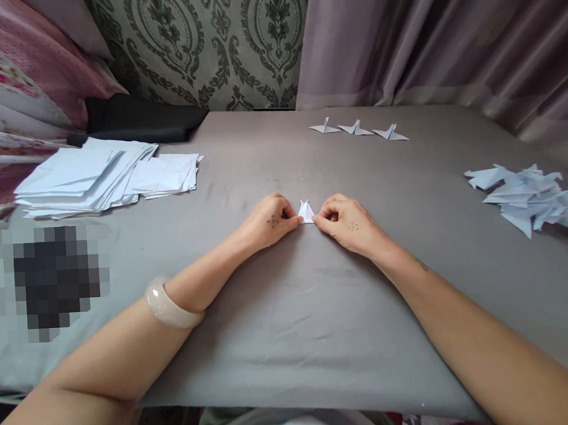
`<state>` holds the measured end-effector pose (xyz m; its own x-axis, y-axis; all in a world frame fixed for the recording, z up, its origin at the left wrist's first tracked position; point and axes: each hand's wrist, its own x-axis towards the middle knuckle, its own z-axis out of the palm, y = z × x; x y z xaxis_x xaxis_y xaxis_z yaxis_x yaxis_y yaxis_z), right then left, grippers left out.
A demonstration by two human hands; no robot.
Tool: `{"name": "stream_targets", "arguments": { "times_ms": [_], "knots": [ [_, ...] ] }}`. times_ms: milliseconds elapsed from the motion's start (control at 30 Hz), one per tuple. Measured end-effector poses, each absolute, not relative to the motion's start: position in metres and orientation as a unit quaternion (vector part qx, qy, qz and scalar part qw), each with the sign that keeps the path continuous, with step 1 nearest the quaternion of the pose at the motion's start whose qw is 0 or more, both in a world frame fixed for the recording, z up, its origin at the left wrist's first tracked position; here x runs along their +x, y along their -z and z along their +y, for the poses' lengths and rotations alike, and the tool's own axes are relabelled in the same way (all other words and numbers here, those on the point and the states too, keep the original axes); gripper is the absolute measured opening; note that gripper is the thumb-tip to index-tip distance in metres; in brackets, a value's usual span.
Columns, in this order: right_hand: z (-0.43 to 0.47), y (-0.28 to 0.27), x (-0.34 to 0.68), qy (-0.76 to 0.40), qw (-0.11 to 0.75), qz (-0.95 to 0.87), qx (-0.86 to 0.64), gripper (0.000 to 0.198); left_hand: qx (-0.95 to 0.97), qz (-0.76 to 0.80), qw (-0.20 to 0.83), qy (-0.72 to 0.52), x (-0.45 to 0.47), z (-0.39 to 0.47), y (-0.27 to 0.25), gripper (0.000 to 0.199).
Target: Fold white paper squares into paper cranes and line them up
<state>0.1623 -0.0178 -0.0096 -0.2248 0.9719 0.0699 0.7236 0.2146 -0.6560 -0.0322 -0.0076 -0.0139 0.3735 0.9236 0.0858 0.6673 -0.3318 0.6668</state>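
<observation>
A small white folded paper crane [305, 212] lies near the middle of the grey cloth, between my two hands. My left hand [275, 218] pinches its left corner between thumb and fingers. At the opposite corner, my right hand [345, 221] grips the paper the same way. Two thin points stick up from the middle of the fold. Both hands rest low on the cloth, and the fingertips cover the crane's outer corners.
Three finished paper cranes [356, 128] stand in a row at the back. A heap of folded paper pieces [535, 196] lies at the right. Stacked white paper sheets [82, 175] and a smaller stack [165, 174] sit at the left, before a black cloth [141, 118].
</observation>
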Motion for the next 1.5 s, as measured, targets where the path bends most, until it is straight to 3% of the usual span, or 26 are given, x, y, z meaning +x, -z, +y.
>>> {"name": "stream_targets", "arguments": {
  "times_ms": [133,267,433,567,800,1100,1200,1400,1500],
  "knots": [
    [-0.019,0.009,0.164,-0.227,0.238,-0.759,-0.562,0.018,0.822,0.47,0.183,-0.267,-0.027,-0.017,0.015,0.006],
    [-0.02,0.011,0.169,-0.225,0.271,-0.746,-0.565,0.009,0.888,0.405,0.107,-0.188,-0.023,-0.025,0.01,0.025],
    [-0.031,0.012,0.165,-0.175,0.325,-0.765,-0.528,0.027,0.912,0.395,0.032,-0.101,-0.023,-0.03,0.002,0.03],
    [-0.045,0.009,0.157,-0.109,0.249,-0.836,-0.477,0.035,0.918,0.388,0.003,-0.085,-0.022,-0.033,0.001,0.03],
    [-0.053,0.006,0.154,0.025,0.134,-0.868,-0.477,0.03,0.913,0.405,0.013,-0.049,-0.025,-0.037,-0.006,0.029],
    [-0.057,-0.002,0.148,0.091,0.065,-0.879,-0.464,0.031,0.913,0.406,-0.03,-0.031,-0.023,-0.042,-0.007,0.026],
    [-0.055,0.0,0.15,0.06,0.089,-0.877,-0.469,0.032,0.899,0.427,0.03,-0.094,-0.027,-0.037,-0.004,0.027],
    [-0.035,0.013,0.161,-0.171,0.299,-0.764,-0.545,0.022,0.788,0.505,0.211,-0.281,-0.034,-0.023,0.002,0.031],
    [-0.029,0.015,0.161,-0.225,0.327,-0.725,-0.562,0.021,0.763,0.519,0.239,-0.302,-0.034,-0.02,0.005,0.029]
  ]
}}
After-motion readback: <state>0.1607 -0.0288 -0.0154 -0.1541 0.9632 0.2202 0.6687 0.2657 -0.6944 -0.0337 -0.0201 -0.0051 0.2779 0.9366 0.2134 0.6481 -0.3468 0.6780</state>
